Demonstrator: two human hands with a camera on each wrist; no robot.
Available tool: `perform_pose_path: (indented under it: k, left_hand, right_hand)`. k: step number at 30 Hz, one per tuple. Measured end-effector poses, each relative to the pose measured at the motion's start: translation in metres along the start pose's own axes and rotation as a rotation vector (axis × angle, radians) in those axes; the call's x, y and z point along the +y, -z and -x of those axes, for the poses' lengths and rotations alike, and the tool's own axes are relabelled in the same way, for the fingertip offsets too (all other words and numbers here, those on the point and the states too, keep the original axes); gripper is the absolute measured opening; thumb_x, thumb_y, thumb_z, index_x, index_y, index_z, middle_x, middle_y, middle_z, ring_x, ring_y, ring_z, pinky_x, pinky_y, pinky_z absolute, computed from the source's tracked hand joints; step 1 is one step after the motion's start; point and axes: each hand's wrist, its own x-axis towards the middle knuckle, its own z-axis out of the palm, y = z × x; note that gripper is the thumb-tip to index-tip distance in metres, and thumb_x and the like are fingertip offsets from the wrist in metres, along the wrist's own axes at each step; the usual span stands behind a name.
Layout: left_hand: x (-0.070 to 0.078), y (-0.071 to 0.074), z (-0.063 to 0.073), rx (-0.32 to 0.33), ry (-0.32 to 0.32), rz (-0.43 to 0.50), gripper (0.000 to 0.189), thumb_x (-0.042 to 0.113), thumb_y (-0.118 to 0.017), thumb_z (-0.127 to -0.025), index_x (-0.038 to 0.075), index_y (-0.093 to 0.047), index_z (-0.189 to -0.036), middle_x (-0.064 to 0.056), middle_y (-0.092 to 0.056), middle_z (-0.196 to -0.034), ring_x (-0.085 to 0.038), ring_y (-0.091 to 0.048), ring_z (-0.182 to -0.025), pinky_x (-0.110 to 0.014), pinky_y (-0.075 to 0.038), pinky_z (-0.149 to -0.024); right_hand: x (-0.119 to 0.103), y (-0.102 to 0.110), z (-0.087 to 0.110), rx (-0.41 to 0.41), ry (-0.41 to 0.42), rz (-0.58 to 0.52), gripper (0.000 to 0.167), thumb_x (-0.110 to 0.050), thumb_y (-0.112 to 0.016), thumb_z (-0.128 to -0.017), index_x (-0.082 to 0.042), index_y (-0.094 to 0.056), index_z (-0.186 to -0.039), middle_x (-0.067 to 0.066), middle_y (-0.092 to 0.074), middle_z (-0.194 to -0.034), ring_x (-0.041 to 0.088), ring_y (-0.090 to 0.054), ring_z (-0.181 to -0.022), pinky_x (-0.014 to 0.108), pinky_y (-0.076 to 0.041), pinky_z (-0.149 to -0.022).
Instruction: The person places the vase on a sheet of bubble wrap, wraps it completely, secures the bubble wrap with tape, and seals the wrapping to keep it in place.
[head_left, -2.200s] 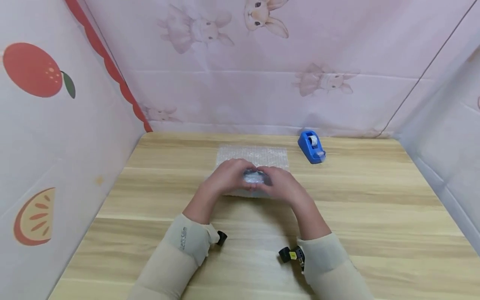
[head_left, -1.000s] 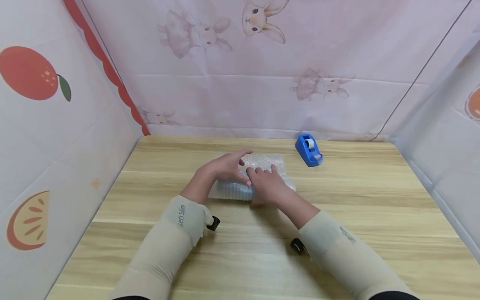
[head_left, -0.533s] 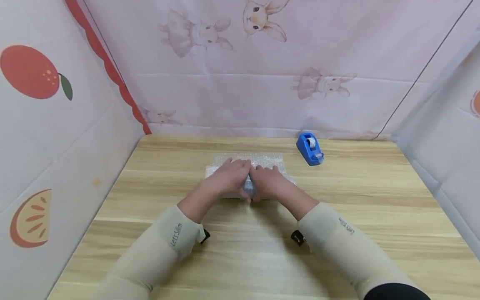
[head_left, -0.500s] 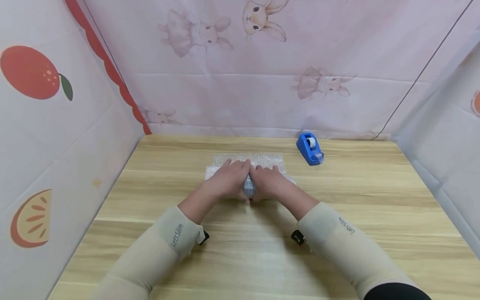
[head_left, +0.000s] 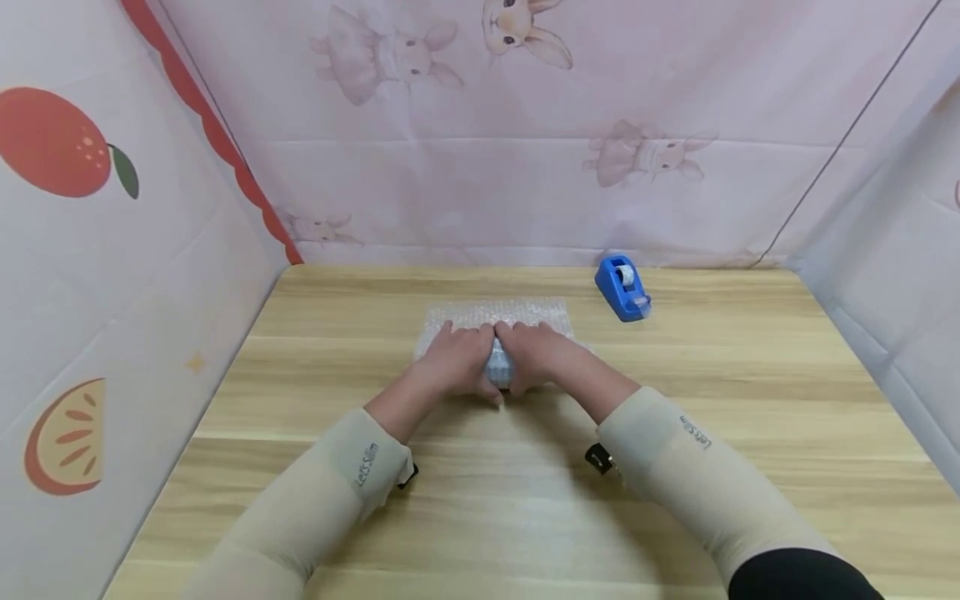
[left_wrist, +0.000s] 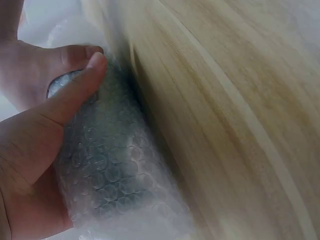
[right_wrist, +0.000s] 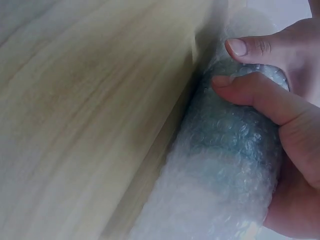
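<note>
one blue tape dispenser [head_left: 623, 288] is set on the wooden table [head_left: 495, 517], right of and beyond one bubble-wrapped roll [left_wrist: 110, 165]. the roll, midway across the table, is clasped by one left hand [head_left: 459, 360] and one right hand [head_left: 531, 355], thumbs on its near side. what is inside is blurred by bubbles.

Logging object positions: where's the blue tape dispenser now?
Head view: the blue tape dispenser sits right of centre near the back edge of the table, right of the bubble wrap, beyond the right hand.

"Let's Slim" on left sleeve [head_left: 311, 492] and right sleeve [head_left: 686, 467]
</note>
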Motion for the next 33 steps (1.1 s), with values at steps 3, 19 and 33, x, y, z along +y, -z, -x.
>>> perform_pose_path:
  k: [3, 19, 33]
  left_hand:
    - [-0.001, 0.000, -0.001, -0.007, 0.017, 0.047, 0.094, 0.062, -0.087, -0.060, 0.007, -0.047, -0.125, -0.005, -0.066, -0.110, -0.026, -0.064, -0.100, -0.062, -0.035, -0.101]
    - [-0.005, -0.005, 0.002, 0.016, 0.005, 0.073, 0.079, 0.067, -0.079, -0.065, 0.013, -0.048, -0.114, 0.004, -0.064, -0.094, -0.017, -0.061, -0.083, -0.051, -0.043, -0.090]
    - [-0.001, 0.011, 0.004, -0.111, 0.013, 0.138, 0.072, 0.064, -0.082, -0.063, 0.015, -0.052, -0.105, 0.005, -0.061, -0.087, -0.014, -0.058, -0.078, -0.044, -0.043, -0.078]
  right_hand:
    - [0.001, 0.001, -0.001, -0.020, 0.000, -0.019, 0.089, -0.033, -0.089, -0.065, -0.009, -0.040, -0.136, 0.010, -0.060, -0.115, 0.026, -0.059, -0.102, 0.050, -0.044, -0.100]
    - [0.011, 0.003, 0.000, -0.062, 0.077, -0.116, 0.087, -0.044, -0.086, -0.067, -0.012, -0.041, -0.135, 0.002, -0.061, -0.109, 0.016, -0.059, -0.092, 0.035, -0.050, -0.084]
    - [0.018, 0.004, -0.001, -0.140, 0.124, -0.252, 0.073, -0.040, -0.089, -0.063, -0.014, -0.049, -0.119, -0.001, -0.063, -0.101, 0.014, -0.061, -0.091, 0.031, -0.050, -0.081]
